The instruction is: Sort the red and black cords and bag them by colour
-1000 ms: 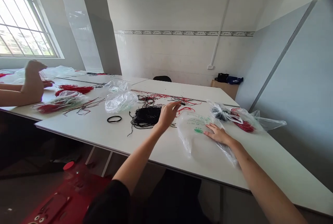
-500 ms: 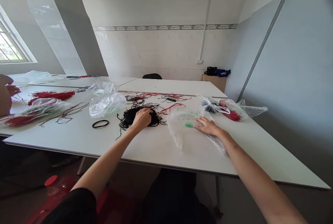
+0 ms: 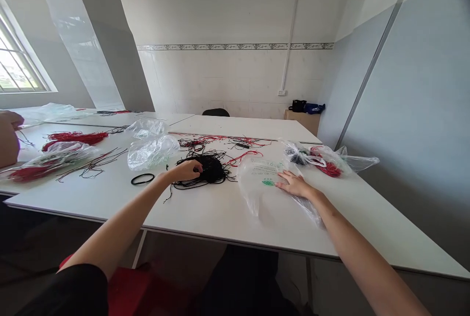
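Observation:
A tangled pile of black cords (image 3: 213, 169) lies on the white table (image 3: 220, 211). My left hand (image 3: 188, 170) is at the pile's left side, its fingers curled together at the cords; what they hold, if anything, is too small to make out. My right hand (image 3: 293, 183) rests with spread fingers on a clear plastic bag (image 3: 259, 174) with green print, lying flat right of the pile. A black ring (image 3: 142, 179) lies left of my left hand.
Behind the pile are loose red and black cords (image 3: 242, 142). Crumpled clear bags (image 3: 154, 152) and red cord bundles (image 3: 77, 137) lie to the left. A bagged bundle (image 3: 330, 167) sits at the right. Another person's arm (image 3: 8, 140) shows at the far left.
My left hand has moved left from the top of the black pile to its left side, and its fingers have curled. My right hand stays on the bag.

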Demonstrator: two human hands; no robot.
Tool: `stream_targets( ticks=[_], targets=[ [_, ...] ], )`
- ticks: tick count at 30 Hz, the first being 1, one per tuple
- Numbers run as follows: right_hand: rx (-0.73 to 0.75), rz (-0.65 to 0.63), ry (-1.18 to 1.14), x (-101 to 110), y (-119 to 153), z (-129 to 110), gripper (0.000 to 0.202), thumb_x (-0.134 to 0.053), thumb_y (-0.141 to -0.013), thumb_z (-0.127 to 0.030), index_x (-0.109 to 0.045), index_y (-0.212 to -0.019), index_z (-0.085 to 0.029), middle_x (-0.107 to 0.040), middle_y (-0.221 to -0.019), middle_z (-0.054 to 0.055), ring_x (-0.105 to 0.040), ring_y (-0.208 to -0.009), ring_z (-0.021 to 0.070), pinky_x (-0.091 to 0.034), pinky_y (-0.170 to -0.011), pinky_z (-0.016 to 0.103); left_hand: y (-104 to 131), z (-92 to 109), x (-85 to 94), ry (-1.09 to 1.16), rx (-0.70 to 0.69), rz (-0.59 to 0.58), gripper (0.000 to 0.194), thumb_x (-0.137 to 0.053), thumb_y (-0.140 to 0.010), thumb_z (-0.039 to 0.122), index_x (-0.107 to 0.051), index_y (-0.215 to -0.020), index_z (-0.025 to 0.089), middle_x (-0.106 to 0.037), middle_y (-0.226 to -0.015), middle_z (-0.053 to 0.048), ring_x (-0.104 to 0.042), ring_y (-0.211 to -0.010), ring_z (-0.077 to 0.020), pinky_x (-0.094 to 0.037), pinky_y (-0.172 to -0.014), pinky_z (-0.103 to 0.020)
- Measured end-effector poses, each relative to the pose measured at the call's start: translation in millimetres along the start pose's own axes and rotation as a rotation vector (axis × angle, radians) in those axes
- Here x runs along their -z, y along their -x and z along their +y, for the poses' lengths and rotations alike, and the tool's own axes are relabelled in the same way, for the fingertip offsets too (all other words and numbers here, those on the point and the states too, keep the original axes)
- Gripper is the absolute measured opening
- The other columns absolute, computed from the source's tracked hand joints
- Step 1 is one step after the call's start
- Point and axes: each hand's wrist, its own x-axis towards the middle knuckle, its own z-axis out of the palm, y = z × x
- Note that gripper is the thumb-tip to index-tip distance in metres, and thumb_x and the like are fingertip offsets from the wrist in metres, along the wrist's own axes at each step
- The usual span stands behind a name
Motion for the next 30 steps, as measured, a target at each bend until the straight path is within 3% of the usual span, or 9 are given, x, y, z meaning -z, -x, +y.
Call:
stream_targets(
  ticks=[7,12,17,21,25,27,30],
  targets=[
    [-0.001,0.002,-0.005,-1.1,-0.6,1.1,0.075,-0.030,-0.077,-0.069,-0.028,-0.137,-0.025,-0.015,-0.146,0.003,-0.012,-0.134,0.0242,-0.007,-0.107,0.041,-2.4,0.2,7.6,-0.054,-0.003,0.070,0.025,-0.047,-0.068,0.034,-0.062,-0.083,0.021,-0.063,-0.094,-0.004,-0.056,-0.087,-0.0195,-0.042,-0.076,-0.028],
    [-0.004,-0.002,-0.014,-1.5,-0.4,0.5,0.077,-0.028,-0.076,-0.072,-0.027,-0.138,-0.026,-0.014,-0.147,0.003,-0.008,-0.134,0.0241,-0.003,-0.107,0.044,-14.9,-6.8,44.4,-0.074,0.072,0.171,0.026,-0.045,-0.072,0.037,-0.061,-0.085,0.020,-0.064,-0.084,-0.005,-0.057,-0.076,-0.0190,-0.042,-0.067,-0.029],
    [-0.007,-0.011,-0.017,0.0,1.3,-1.5,0.075,-0.029,-0.077,-0.070,-0.026,-0.138,-0.025,-0.015,-0.146,0.004,-0.009,-0.134,0.0232,-0.004,-0.107,0.042,-21.1,-2.6,86.5,-0.045,0.117,0.170,0.026,-0.048,-0.071,0.040,-0.062,-0.079,0.020,-0.065,-0.079,-0.004,-0.057,-0.066,-0.0151,-0.043,-0.061,-0.026],
    [-0.007,-0.015,-0.018,1.4,2.4,-2.5,0.075,-0.027,-0.077,-0.070,-0.025,-0.138,-0.027,-0.014,-0.147,0.002,-0.009,-0.134,0.0238,-0.005,-0.107,0.042,-22.9,1.2,111.2,-0.011,0.138,0.074,0.029,-0.056,-0.065,0.044,-0.064,-0.077,0.019,-0.066,-0.077,-0.005,-0.058,-0.060,-0.0138,-0.045,-0.059,-0.026],
    [-0.005,-0.020,-0.016,0.9,0.8,-1.4,0.076,-0.029,-0.076,-0.071,-0.026,-0.138,-0.028,-0.013,-0.147,0.001,-0.011,-0.134,0.0245,-0.006,-0.107,0.040,-24.9,4.6,130.8,-0.002,0.141,-0.056,0.029,-0.067,-0.053,0.037,-0.065,-0.076,0.020,-0.067,-0.075,-0.004,-0.059,-0.060,-0.0148,-0.046,-0.058,-0.025],
    [-0.006,-0.018,-0.015,0.0,-0.2,-0.6,0.076,-0.029,-0.076,-0.070,-0.026,-0.138,-0.027,-0.013,-0.147,0.002,-0.011,-0.134,0.0247,-0.005,-0.107,0.040,-26.4,8.2,139.8,-0.022,0.141,-0.033,0.028,-0.066,-0.053,0.034,-0.066,-0.077,0.020,-0.067,-0.075,-0.004,-0.059,-0.061,-0.0152,-0.046,-0.060,-0.026],
    [-0.004,-0.012,-0.014,-1.5,-0.7,0.1,0.075,-0.029,-0.077,-0.070,-0.026,-0.138,-0.026,-0.013,-0.147,0.003,-0.011,-0.134,0.0240,-0.004,-0.108,0.038,-28.9,16.6,152.0,-0.076,0.142,0.118,0.022,-0.061,-0.060,0.032,-0.065,-0.078,0.020,-0.066,-0.079,-0.005,-0.058,-0.070,-0.0170,-0.044,-0.067,-0.030]
  ],
)
